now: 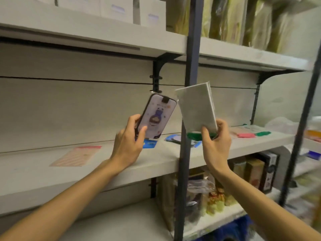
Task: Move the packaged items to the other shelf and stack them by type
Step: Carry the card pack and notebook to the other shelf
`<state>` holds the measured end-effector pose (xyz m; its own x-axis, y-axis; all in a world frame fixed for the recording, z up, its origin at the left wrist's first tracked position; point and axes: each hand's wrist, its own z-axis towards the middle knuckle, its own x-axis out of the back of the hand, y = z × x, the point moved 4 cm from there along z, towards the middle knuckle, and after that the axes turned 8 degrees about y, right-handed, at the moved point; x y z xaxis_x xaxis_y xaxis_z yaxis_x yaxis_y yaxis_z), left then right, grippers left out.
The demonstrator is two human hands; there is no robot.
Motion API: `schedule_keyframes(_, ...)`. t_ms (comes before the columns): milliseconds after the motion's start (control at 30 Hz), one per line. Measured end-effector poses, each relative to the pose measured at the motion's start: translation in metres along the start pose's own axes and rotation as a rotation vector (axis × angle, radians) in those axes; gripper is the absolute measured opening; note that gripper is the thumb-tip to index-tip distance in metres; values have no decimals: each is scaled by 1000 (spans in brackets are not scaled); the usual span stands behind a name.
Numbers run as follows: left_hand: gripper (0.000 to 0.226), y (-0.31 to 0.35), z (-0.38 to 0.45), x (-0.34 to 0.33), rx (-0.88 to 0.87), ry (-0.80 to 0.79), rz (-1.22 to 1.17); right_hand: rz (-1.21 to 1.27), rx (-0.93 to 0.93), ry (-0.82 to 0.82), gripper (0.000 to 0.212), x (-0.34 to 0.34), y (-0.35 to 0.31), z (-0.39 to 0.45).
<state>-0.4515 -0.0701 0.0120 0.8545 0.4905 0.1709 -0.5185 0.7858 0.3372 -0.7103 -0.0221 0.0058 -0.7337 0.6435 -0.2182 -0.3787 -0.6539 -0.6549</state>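
Head view, both hands raised in front of the middle shelf (pixel 165 164).

My left hand (pixel 128 145) grips a packaged phone case (pixel 157 117) by its lower end, thumb across the printed face, fingers curled behind. The case tilts up and to the right, print toward me. I judge I hold it so in order to read the type before placing it.

My right hand (pixel 216 141) pinches a clear-wrapped white packet with a green header (pixel 197 108) at its green end, thumb in front, fingers behind. It stands nearly upright, leaning left, its top corner near the case's top but apart from it. Both items are in the air, above the shelf and touching nothing on it.

Outward: the dark upright post (pixel 189 84) divides the shelf into two bays, and my hands straddle it. On the left bay lies a flat packet with pink stripes (pixel 76 156), alone and well apart from the rest. Near the post lie blue-edged packets (pixel 172 137), blurred, type unclear. On the right bay sit a pink-header packet (pixel 245 135) and a green-header packet (pixel 263 133), just beside each other.

Judgement: the left bay is probably the destination, since little lies there; the source bay is still stocked, so the task is early. The green-header item in hand has no matching stack yet visible on the left.

Risk: the clear wrapping looks slick, and a pinch at one end lets the packet swing.
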Motion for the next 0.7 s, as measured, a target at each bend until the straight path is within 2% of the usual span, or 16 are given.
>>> schedule_keyframes(133, 35, 44, -16, -61, 17, -86, -113, -34, -37, 18, 28, 53, 18, 22)
schedule_keyframes(233, 30, 60, -25, -107, -30, -233, -64, -84, -51, 20, 27, 85, 39, 40)
schedule_keyframes(300, 28, 63, -31, -134, 13, -276, -82, -107, -73, 16, 27, 99, 54, 49)
schedule_keyframes(500, 16, 56, -31, -213, 451, -171, -326, -76, -119, 52, 29, 122, 91, 71)
schedule_keyframes(567, 13, 52, -28, -234, 488, -110, -298, -74, -131, 66, 31, 126, 108, 80)
schedule_keyframes(700, 17, 50, -31, -279, 473, -145, -193, -106, -133, 50, 34, 121, 146, 106)
